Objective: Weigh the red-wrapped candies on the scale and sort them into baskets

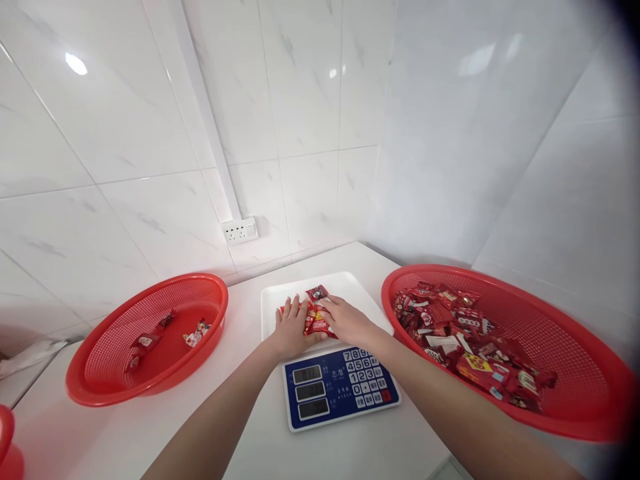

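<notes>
Several small red snack packets (321, 321) lie in a pile on the white pan (357, 300) of a digital weighing scale (343, 385). My left hand (291, 331) rests on the left side of the pile with its fingers stretched and apart. From the right, my right hand (347, 321) touches the same packets, its fingers extended over them and its thumb low near the pan's front edge. One dark red packet (317, 293) sticks out behind the fingers. Both hands partly hide the pile. The scale's displays are too faint to read.
At the right stands a large red basket (575, 340) holding many mixed red packets. Another red basket (200, 287) at the left holds several packets. Part of a further red container (6, 433) shows at the lower left edge. A socket (240, 231) sits on the tiled wall behind.
</notes>
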`<state>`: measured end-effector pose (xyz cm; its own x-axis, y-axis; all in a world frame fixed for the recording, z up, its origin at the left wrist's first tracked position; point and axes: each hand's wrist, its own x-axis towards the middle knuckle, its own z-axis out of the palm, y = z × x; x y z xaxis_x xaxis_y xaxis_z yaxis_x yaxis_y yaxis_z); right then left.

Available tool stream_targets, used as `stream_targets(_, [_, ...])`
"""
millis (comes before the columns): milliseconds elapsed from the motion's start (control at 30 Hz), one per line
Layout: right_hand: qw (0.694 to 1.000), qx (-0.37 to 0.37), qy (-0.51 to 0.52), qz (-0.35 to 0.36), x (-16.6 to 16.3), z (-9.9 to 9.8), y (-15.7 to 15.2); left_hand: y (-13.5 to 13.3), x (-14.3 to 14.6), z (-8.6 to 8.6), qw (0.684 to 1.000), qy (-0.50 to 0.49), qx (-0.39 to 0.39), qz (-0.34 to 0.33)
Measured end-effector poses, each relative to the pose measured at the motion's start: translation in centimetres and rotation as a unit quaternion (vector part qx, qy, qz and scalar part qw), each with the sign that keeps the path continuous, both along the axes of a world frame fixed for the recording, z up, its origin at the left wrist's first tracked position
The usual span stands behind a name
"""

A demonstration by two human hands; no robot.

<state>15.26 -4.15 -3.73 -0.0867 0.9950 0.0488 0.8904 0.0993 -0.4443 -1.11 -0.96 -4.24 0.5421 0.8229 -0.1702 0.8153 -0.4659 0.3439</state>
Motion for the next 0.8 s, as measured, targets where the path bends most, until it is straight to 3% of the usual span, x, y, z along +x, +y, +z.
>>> stream_targets(367, [0.998, -0.04, -0.012, 0.039, 0.4, 0.4, 2.4, -0.4, 0.0, 0.3, 1.0, -0.013, 0.018, -0.011])
stream_targets(800, [0.999, -0.033, 0.012, 0.039, 0.6, -0.2, 0.4, 0.2, 0.2, -0.4, 0.998, -0.024, 0.022, -0.05])
